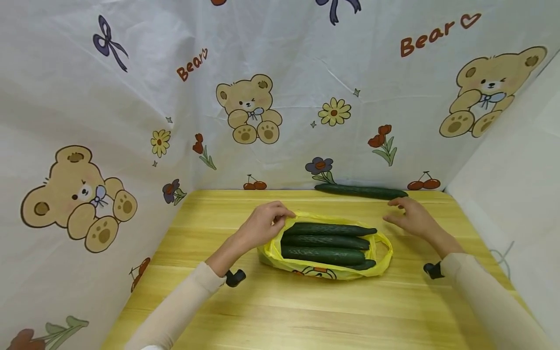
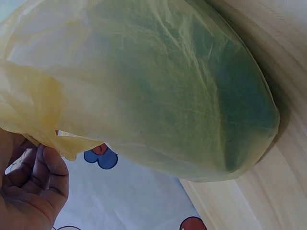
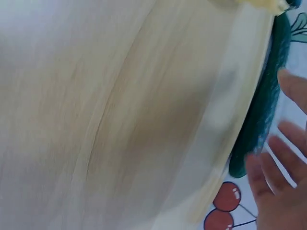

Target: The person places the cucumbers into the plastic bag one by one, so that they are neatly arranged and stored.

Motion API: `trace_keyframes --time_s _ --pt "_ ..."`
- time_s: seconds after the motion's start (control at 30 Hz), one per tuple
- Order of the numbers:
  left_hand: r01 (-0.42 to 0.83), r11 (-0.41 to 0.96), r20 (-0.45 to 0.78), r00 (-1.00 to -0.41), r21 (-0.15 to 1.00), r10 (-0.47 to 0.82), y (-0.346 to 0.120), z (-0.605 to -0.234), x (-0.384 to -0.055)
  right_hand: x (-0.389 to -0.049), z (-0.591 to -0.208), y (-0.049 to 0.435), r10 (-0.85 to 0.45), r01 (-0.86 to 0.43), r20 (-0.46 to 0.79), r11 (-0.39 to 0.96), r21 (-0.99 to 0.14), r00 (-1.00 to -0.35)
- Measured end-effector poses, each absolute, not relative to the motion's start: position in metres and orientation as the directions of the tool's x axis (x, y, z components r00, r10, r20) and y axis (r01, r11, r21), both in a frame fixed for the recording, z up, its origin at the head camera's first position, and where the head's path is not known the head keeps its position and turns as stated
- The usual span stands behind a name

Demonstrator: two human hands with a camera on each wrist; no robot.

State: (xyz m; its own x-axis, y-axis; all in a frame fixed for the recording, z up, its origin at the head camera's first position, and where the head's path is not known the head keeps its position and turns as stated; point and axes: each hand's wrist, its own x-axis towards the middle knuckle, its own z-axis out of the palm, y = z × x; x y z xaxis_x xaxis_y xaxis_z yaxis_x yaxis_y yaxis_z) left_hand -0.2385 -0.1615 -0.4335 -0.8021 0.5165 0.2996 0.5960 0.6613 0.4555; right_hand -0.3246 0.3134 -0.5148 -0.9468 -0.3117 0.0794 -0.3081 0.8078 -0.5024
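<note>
A yellow plastic bag [image 1: 273, 250] lies on the table with its mouth open, several dark green cucumbers [image 1: 325, 242] side by side inside. My left hand [image 1: 264, 222] pinches the bag's rim at its left end; in the left wrist view the curled fingers [image 2: 56, 167] hold the thin yellow film. One more cucumber [image 1: 360, 191] lies outside the bag along the table's back edge. My right hand [image 1: 413, 218] is near that cucumber's right end, holding nothing, its fingers spread and slightly bent. In the right wrist view the fingers overlap the cucumber [image 3: 261, 110].
The light wooden table [image 1: 280, 311] ends at a white sheet printed with bears and flowers [image 1: 297, 97], which stands behind and to the left. A plain white wall [image 1: 525, 184] bounds the right side. A thin pale cord [image 1: 505, 257] shows by the right edge.
</note>
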Motion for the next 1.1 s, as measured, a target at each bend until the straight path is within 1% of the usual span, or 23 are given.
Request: trace_keyframes --time_s 0.17,0.33,0.47,0.67,0.8,0.97,1.03,1.1 --pt "0.590 0.668 0.282 -0.806 0.453 0.521 -0.161 -0.434 -0.239 -0.344 -0.521 0.321 -0.265 -0.293 0.127 0.829 -0.476 -0.956" --pt "0.588 0.670 0.292 -0.808 0.454 0.511 -0.161 -0.431 -0.241 -0.358 -0.519 0.323 -0.266 -0.293 0.123 0.839 -0.458 -0.956" --pt "0.580 0.669 0.296 -0.814 0.465 0.500 -0.162 -0.431 -0.240 -0.366 -0.528 0.328 -0.268 -0.291 0.115 0.850 -0.439 -0.957" --pt "0.577 0.662 0.294 -0.815 0.478 0.499 -0.160 -0.435 -0.241 -0.374 -0.543 0.337 -0.274 -0.279 0.081 0.839 -0.468 -0.958" --pt "0.579 0.667 0.297 -0.815 0.470 0.498 -0.159 -0.438 -0.242 -0.379 -0.541 0.339 -0.289 -0.278 0.051 0.833 -0.479 -0.956" --pt "0.586 0.660 0.305 -0.810 0.470 0.501 -0.160 -0.439 -0.242 -0.379 -0.539 0.338 -0.271 -0.221 -0.015 0.816 -0.534 -0.962" --pt "0.586 0.658 0.302 -0.809 0.472 0.504 -0.162 -0.439 -0.241 -0.379 -0.539 0.338 -0.263 -0.217 -0.005 0.809 -0.547 -0.965" --pt "0.583 0.658 0.299 -0.811 0.476 0.503 -0.164 -0.439 -0.241 -0.381 -0.540 0.338 -0.272 -0.241 0.025 0.801 -0.549 -0.962"
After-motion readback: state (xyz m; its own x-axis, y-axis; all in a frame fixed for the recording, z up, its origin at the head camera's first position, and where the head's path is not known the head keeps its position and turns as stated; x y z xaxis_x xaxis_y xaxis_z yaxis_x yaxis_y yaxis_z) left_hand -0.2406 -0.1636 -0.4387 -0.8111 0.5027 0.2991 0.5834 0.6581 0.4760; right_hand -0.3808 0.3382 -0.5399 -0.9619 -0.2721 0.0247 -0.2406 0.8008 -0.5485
